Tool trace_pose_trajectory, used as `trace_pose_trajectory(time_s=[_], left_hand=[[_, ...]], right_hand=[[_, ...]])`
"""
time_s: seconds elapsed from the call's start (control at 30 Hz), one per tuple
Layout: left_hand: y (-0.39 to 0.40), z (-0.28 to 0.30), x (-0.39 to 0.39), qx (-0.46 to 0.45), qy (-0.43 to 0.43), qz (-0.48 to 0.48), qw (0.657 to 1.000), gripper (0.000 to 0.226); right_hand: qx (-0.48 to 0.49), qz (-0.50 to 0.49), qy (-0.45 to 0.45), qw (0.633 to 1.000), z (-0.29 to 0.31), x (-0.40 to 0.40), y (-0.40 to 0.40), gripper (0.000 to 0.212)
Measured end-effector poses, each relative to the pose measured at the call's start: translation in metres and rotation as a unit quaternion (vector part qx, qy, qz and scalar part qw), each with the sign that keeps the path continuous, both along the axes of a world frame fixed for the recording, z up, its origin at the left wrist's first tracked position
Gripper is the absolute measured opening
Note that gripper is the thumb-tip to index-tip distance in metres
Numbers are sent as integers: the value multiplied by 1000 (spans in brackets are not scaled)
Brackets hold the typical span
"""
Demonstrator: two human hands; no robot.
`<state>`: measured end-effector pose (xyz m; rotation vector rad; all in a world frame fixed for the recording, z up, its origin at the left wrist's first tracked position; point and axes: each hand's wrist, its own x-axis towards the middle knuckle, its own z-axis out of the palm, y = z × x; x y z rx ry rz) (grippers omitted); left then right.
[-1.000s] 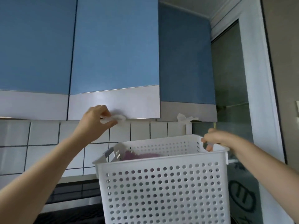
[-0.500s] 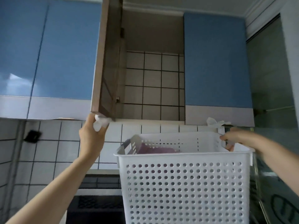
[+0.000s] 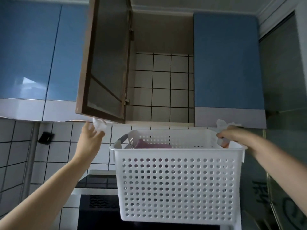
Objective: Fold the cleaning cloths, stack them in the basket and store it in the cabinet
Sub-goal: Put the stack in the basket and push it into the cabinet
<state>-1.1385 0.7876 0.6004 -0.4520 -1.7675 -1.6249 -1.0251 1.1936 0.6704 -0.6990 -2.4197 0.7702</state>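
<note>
We hold the white perforated basket up in the air below the open wall cabinet, and that opening lies above and beyond the basket's far rim, so the coming move, as we judge it, is up and then forward. Our right hand alone carries it, fingers curled over the rim at the basket's right end, with something pinkish pressed under them. Our left hand is off to the basket's left, fingers loosely spread beneath a white tag hanging from the swung-out cabinet door; we cannot tell if they touch it. A purple folded cloth lies inside the basket.
</note>
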Motion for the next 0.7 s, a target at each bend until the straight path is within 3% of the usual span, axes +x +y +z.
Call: trace_pose_trajectory(time_s=[0.07,0.13,0.27,0.53,0.63,0.7], left_hand=[[9,-25,7,3,-75,-41,996,41],[21,-56,29,-9,-117,-114,987,48],[45,-81,81,-36,-49,-218,974,58],[69,-20,97,24,17,-240,970,40],[66,9,86,56,38,-226,972,45],[64,30,79,71,52,-212,973,53]], right_hand=[[-23,3,20,1000,-2,4,3,17],[-47,3,48,998,-1,6,6,21],[-63,18,81,995,10,14,7,21],[-134,97,182,969,53,46,10,20],[-206,204,220,931,63,63,5,7],[-223,254,255,906,66,65,6,19]])
